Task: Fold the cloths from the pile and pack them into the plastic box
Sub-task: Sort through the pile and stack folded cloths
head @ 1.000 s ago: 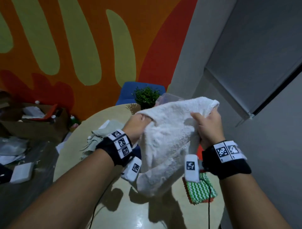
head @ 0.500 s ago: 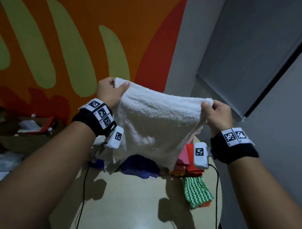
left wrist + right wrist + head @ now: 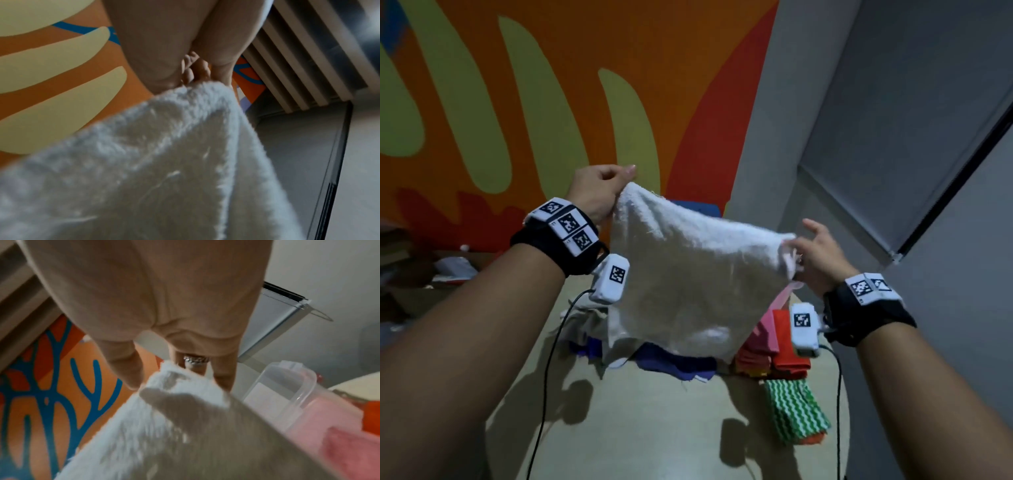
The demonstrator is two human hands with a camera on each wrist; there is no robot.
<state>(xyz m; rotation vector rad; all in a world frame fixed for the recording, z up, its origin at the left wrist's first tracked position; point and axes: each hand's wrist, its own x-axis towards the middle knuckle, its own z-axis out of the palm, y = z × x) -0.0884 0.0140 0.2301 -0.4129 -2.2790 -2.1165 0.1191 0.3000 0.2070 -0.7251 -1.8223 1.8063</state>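
Note:
A white towel hangs spread in the air between both hands, above the table. My left hand pinches its top left corner, with the fingers curled over the edge. My right hand holds the top right corner, which is lower; the thumb and a finger nip it while the other fingers stick out. The pile of cloths lies behind and below the towel. The clear plastic box shows only in the right wrist view, beyond the right hand, with a pink cloth beside it.
On the round beige table lie a blue cloth, a beige cloth, folded pink, red and orange cloths and a green zigzag cloth. Sensor cables trail across the tabletop. A cluttered cardboard box stands on the left.
The bunched towel has been lifted and pulled out flat between the hands. Since half a second ago, the right hand's fingers have spread out from a closed grip and it has dropped slightly.

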